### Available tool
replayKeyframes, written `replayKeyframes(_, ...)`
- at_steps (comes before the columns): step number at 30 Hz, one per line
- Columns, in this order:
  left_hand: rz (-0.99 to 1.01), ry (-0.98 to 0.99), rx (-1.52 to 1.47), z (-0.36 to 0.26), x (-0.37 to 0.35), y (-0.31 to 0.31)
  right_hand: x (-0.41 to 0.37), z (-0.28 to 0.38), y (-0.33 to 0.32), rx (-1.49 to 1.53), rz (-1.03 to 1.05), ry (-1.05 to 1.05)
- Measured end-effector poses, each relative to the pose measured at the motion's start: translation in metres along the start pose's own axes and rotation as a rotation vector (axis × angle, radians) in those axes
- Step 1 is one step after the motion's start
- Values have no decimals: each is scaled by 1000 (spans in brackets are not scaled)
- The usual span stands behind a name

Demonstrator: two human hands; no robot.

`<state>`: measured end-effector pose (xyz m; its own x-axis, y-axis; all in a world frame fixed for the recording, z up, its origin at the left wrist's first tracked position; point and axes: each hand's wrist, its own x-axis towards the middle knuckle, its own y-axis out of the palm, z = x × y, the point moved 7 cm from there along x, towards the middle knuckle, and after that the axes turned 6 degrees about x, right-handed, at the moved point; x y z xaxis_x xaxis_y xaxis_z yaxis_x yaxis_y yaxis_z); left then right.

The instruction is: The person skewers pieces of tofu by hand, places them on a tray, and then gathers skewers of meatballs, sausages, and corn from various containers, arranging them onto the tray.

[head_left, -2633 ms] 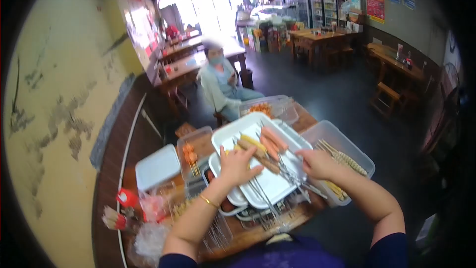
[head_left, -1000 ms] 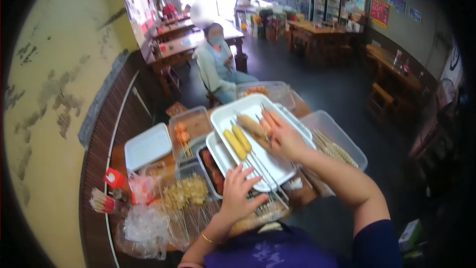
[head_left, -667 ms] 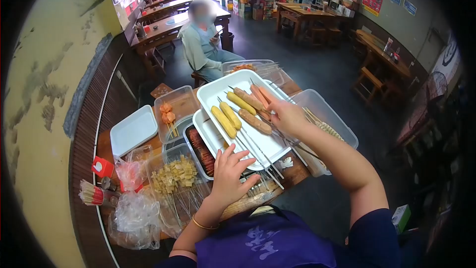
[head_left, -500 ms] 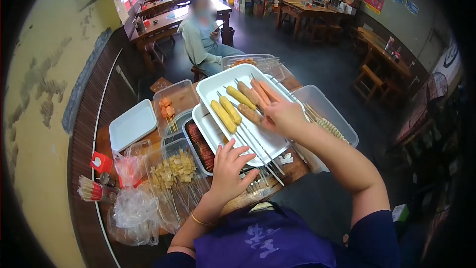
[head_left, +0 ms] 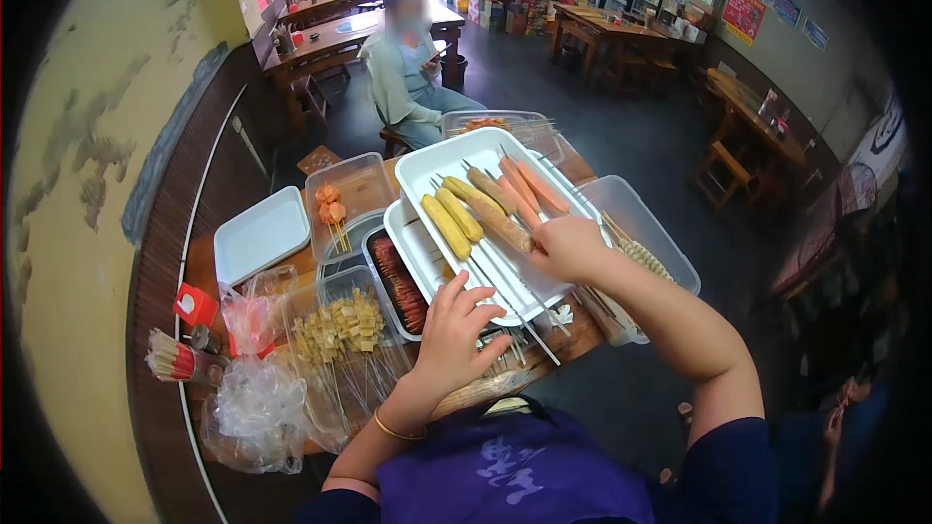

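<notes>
A white tray (head_left: pixel 417 160) holds skewered sausages in a row. On its left lie yellow sausages (head_left: pixel 447 227), and pink-orange sausages (head_left: pixel 542 184) are on the right. A brown sausage (head_left: pixel 500 223) slants between them, partly over a yellow one. My right hand (head_left: pixel 573 250) is closed at the near end of this brown sausage, fingertips pinched together; its stick is hidden by the hand. Close to the tray's near left edge, my left hand (head_left: pixel 456 335) is open with fingers spread, holding nothing.
A second white tray (head_left: pixel 396 223) sits beneath. Around it are a box of dark red skewers (head_left: pixel 396 286), cube skewers (head_left: pixel 340 330), orange ball skewers (head_left: pixel 330 209), a white tray (head_left: pixel 260 233), plastic bags (head_left: pixel 257 408) and a clear bin (head_left: pixel 641 209). A seated person (head_left: pixel 408 78) is beyond.
The view has shifted slightly. My right hand has drawn a little toward the near right, and more of the brown sausage shows, now slanting beside the yellow one. My left hand stays nearly still.
</notes>
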<state>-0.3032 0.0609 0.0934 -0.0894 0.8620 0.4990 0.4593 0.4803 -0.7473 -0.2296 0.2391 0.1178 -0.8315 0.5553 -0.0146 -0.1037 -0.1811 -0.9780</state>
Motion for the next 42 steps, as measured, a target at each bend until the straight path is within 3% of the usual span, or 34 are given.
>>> replayKeyframes(2, 5, 1, 0, 0, 0, 0, -1, -6, -7, 203, 11, 31)
replayKeyframes(5, 8, 6, -4, 0, 0, -1, 9, -16, -12, 368, -132, 43)
replayKeyframes(8, 11, 17, -13, 1, 0, 1, 21, -19, -19, 227, -161, 167)
replayKeyframes(11, 29, 19, -12, 0, -1, 0, 32, -17, -11, 42, -138, 87)
replayKeyframes(15, 34, 12, -19, -1, 0, -2, 36, -24, -1, 161, -236, -8)
replayKeyframes(21, 24, 22, -16, -1, 0, 1, 28, -5, -13, 112, 58, 111)
replayKeyframes(27, 25, 25, -17, -2, 0, 2, 31, 2, -9, 56, 3, 80)
replayKeyframes(31, 32, 18, -22, -1, 0, 2, 43, -10, -2, 173, -63, 106)
replayKeyframes(35, 23, 19, -25, -1, 0, 2, 49, -23, -5, 245, 174, 309)
replayKeyframes(39, 30, -20, 7, 1, -1, 0, 59, -32, 16, 450, -336, -144)
replayKeyframes(40, 28, -12, 8, -3, 1, 0, 56, -11, 2, 319, -374, -274)
replayKeyframes(42, -65, 17, 15, -5, 0, -4, 55, -21, 30, 282, -467, -123)
